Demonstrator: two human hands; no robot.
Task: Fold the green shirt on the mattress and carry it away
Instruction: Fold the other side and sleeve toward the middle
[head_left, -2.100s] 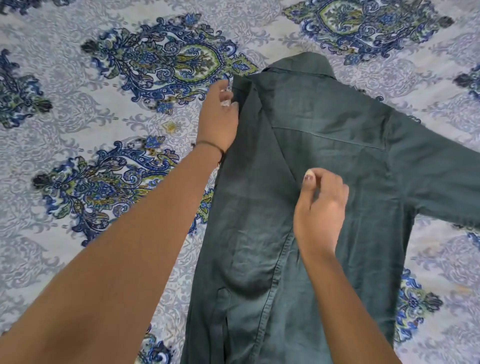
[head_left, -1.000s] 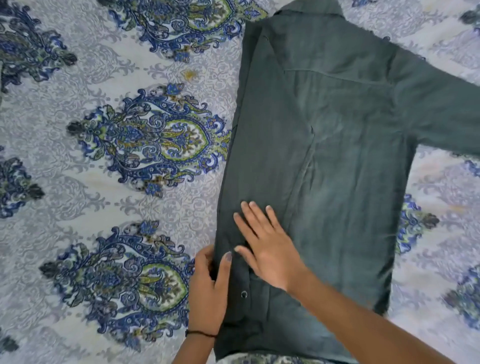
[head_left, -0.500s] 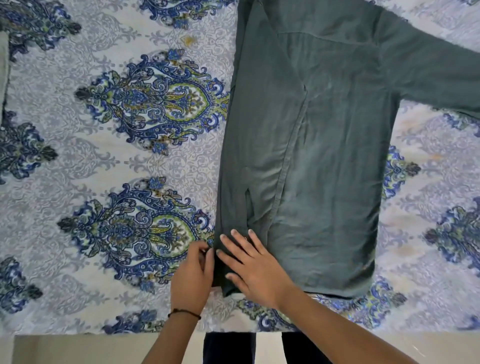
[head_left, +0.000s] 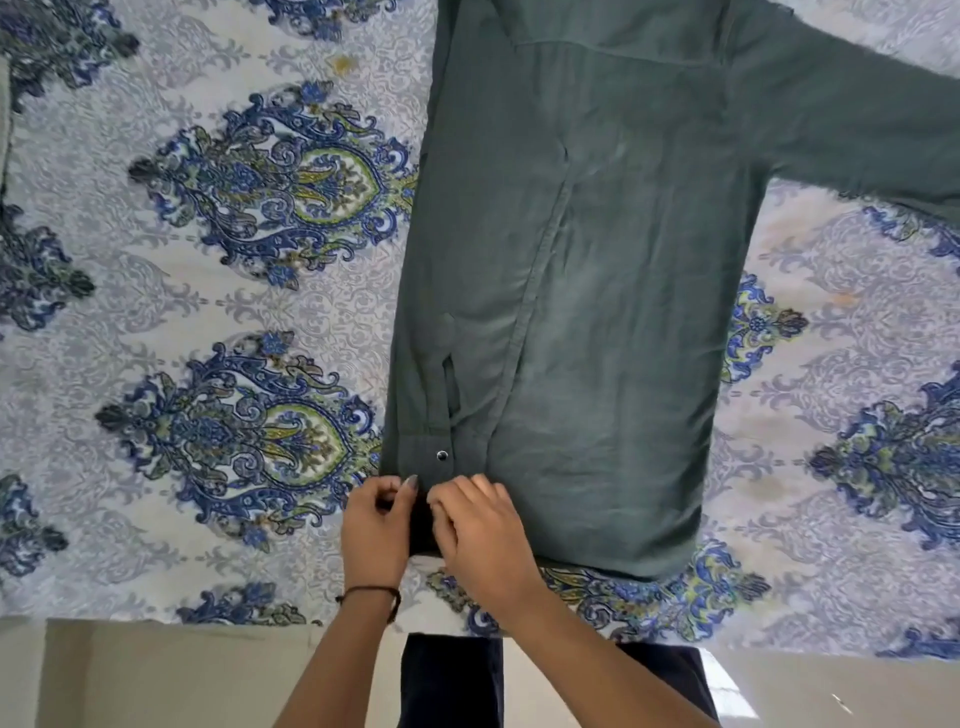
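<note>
The shirt (head_left: 597, 312) lies flat on the mattress (head_left: 208, 312), long axis 12–6, with the loose sleeve (head_left: 857, 114) out at 2 o'clock. The left hand (head_left: 376, 525) and right hand (head_left: 480, 530) both pinch its 6 o'clock corner. The right hand is nearer the sleeve.

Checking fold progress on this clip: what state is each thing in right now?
green shirt: lying flat, one side folded in.
folded sleeve: laid down the body, cuff near the hem.
other sleeve: spread out sideways, unfolded.
left hand: pinches the shirt's bottom corner.
right hand: fingers curled on the hem beside it.
mattress: patterned surface smooth, bears the shirt.
</note>
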